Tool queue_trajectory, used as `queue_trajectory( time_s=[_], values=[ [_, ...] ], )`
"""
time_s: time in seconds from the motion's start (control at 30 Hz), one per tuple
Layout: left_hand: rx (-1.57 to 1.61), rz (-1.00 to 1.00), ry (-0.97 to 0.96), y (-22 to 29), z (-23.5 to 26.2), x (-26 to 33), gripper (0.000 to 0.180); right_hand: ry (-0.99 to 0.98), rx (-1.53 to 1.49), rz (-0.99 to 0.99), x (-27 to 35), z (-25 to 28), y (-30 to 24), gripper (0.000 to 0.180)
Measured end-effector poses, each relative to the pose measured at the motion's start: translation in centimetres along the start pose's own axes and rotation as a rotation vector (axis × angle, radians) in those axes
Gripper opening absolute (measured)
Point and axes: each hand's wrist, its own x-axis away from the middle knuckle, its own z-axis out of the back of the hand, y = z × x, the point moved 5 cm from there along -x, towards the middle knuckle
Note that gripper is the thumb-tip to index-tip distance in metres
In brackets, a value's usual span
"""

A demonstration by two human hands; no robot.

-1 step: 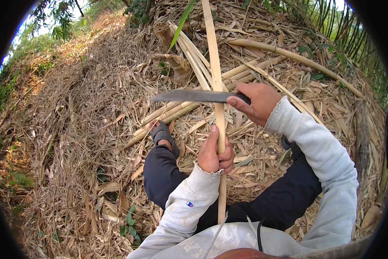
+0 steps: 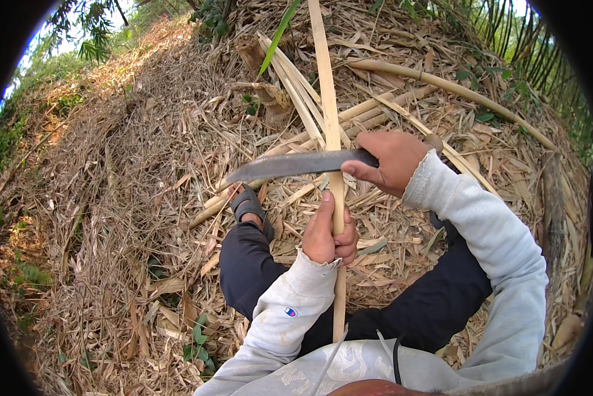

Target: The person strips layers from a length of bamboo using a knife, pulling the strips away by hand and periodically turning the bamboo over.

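Observation:
A long, pale bamboo strip [image 2: 327, 86] runs from my lap away to the top of the picture. My left hand [image 2: 329, 232] is closed around it, the thumb lying along its upper face. Just beyond that thumb, a dark machete [image 2: 290, 165] lies crosswise over the strip, its tip pointing left and a little nearer to me. My right hand [image 2: 392, 162] grips the machete at its right end, with the thumb pressed on the base of the blade. The fingers hide most of the handle; its rounded end shows behind the hand.
Several split bamboo strips [image 2: 296, 89] lean by a cut stump [image 2: 270, 99] ahead. Bamboo poles [image 2: 263, 173] lie across the ground beyond my feet, and a curved pole [image 2: 461, 90] lies at the far right. Dry leaves and shavings cover the slope. My sandalled left foot [image 2: 249, 210] stands near the poles.
The machete has slid slightly toward me along the bamboo strip, and its tip has swung nearer. My right hand has turned with it; my left hand and the strip have stayed put.

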Motion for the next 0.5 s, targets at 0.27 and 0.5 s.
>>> queue_trajectory(
  time_s=[0.27,0.5],
  values=[
    [0.106,0.033,-0.157,-0.5,-0.2,0.5,0.048,0.039,0.022,-0.005,-1.6,0.9,2.6,0.069],
    [0.124,0.04,-0.171,-0.8,0.3,1.0,0.047,0.061,0.024,-0.001,-1.7,0.2,3.5,0.07]
  ],
)
